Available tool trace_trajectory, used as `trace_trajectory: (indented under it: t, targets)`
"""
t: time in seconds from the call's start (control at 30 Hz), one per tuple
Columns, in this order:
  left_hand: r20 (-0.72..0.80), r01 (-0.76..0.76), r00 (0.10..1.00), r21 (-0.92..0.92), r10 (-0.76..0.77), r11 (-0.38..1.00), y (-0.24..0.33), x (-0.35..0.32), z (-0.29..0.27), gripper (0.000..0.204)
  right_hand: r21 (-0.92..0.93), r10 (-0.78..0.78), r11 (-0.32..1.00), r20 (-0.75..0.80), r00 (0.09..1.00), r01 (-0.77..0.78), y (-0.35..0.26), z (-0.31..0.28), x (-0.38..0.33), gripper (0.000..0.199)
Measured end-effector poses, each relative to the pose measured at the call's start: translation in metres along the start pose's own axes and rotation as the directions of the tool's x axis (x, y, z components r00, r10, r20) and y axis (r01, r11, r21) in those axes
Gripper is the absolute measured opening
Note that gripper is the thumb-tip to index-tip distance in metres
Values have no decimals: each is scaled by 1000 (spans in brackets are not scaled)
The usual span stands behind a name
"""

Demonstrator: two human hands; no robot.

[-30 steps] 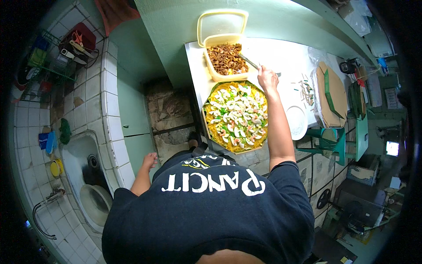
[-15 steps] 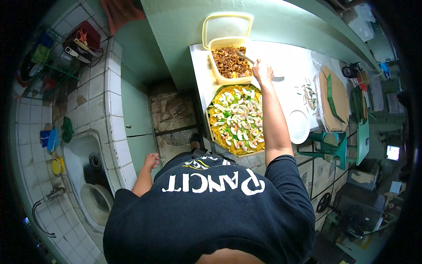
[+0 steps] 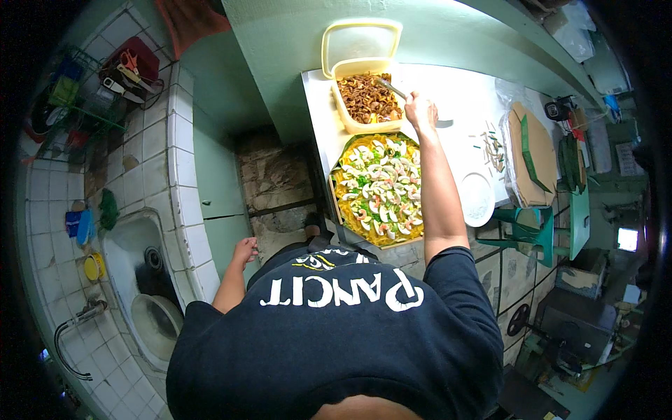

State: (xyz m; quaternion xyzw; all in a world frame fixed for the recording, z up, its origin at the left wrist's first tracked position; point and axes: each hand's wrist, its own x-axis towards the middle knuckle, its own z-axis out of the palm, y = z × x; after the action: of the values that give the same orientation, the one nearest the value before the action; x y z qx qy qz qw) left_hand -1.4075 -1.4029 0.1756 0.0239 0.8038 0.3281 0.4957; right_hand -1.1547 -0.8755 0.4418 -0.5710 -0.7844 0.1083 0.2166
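Observation:
My right hand (image 3: pixel 421 112) is closed round the handle of a long metal utensil (image 3: pixel 390 87), whose far end reaches into a yellow-rimmed plastic container (image 3: pixel 365 129). Brown cooked pieces (image 3: pixel 364 98) fill this container, and they hide the tip, so its kind cannot be made out. Just nearer to me lies an eight-sided tray (image 3: pixel 336 203) of yellow noodles (image 3: pixel 357 222), topped with white slices, green bits and small pinkish pieces. My right forearm passes along the tray's right side. Down at my left side, away from the table, my left hand (image 3: pixel 244 252) hangs with curled fingers and nothing visible in it.
The container's lid (image 3: pixel 362 43) leans against the green wall. On the white table (image 3: pixel 448 91) are small scattered strips (image 3: pixel 492 150), a white bowl (image 3: pixel 476 201) and stacked brown cardboard (image 3: pixel 533 154). A green stool (image 3: pixel 525 238) stands at the right. A tiled sink (image 3: pixel 119 241) is on my left.
The utensil's end has shifted slightly within the brown pieces, and my right hand has moved a little to the right with it. My left hand stays at my side.

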Motion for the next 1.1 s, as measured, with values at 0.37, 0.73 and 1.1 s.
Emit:
trace_trajectory:
  t: [0.37, 0.73, 1.1]
  targets:
    - [32, 40, 999, 88, -43, 995, -27, 23, -9, 29, 243, -67, 966, -110, 992, 92, 85, -53, -89, 26]
    - [30, 21, 999, 167, -27, 986, 18, 16, 0, 26, 285, 192, 946, -117, 974, -152, 176, -39, -217, 20]
    - [62, -12, 998, 198, 0, 980, 37, 10, 16, 24, 322, 92, 947, -289, 953, 6, 126, -71, -172, 24]
